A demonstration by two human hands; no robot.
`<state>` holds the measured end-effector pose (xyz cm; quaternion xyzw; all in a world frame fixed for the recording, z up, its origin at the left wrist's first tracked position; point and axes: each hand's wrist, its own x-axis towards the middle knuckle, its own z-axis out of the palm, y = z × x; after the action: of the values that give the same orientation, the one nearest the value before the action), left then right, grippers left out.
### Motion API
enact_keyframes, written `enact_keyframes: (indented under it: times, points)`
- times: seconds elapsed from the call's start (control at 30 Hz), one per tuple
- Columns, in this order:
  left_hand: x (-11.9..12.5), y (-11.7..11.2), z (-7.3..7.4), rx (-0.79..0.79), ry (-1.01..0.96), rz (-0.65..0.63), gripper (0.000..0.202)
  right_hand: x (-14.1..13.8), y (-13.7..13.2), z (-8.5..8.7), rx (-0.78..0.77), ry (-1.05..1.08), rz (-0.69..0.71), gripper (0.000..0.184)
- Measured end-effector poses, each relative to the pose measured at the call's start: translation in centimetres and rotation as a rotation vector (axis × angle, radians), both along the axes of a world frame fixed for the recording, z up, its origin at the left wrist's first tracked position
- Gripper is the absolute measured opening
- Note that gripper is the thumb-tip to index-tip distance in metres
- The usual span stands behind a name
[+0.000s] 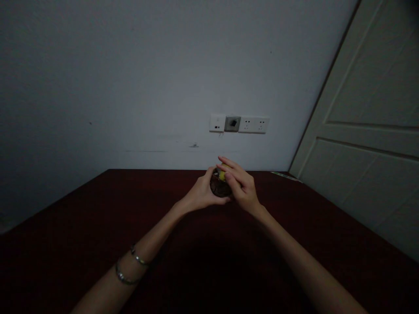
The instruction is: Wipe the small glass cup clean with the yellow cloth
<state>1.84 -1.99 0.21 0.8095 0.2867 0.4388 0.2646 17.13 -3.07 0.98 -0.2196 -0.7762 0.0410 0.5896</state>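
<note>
Both my arms reach forward over a dark red table point(98, 226). My left hand point(199, 196) is curled round a small dark round object point(218, 188) held above the far part of the table. My right hand point(240, 185) covers the same object from the right, its fingers laid over the top and pinched on a small yellow piece point(221, 175). What the dark object is I cannot make out in the dim light. Two metal bangles point(129, 270) sit on my left wrist.
A pale wall stands behind the table with a row of white sockets point(253, 124) and a grey plate point(232, 124). A cream panelled door point(369, 131) is at the right. A thin flat thing point(284, 175) lies at the table's far right edge.
</note>
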Motion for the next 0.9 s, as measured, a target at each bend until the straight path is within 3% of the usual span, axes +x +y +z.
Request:
enact_keyframes:
  times: [0.17,0.37,0.47,0.57,0.77,0.9]
  points:
    - [0.2,-0.6,0.4,-0.007,0.014,0.038,0.078,-0.3,0.1,0.8,-0.208,0.130,0.010,0.026]
    - [0.1,0.6,-0.3,-0.102,0.042,0.145,0.053,-0.2,-0.5,0.4,0.036,-0.157,-0.026,0.033]
    - [-0.1,1.1,-0.4,-0.115,0.035,0.157,0.046,-0.3,-0.6,0.1,0.070,-0.251,-0.009,0.037]
    - [-0.1,0.7,-0.1,-0.109,0.011,0.167,0.051,-0.4,-0.3,0.1,0.002,-0.134,-0.018,0.033]
    - [0.3,-0.6,0.4,-0.112,0.027,0.166,0.069,-0.2,1.3,0.2,-0.323,0.208,0.059,0.027]
    - [0.3,0.0,0.0,-0.140,0.035,0.208,0.066,-0.4,0.8,0.3,-0.265,0.134,0.049,0.025]
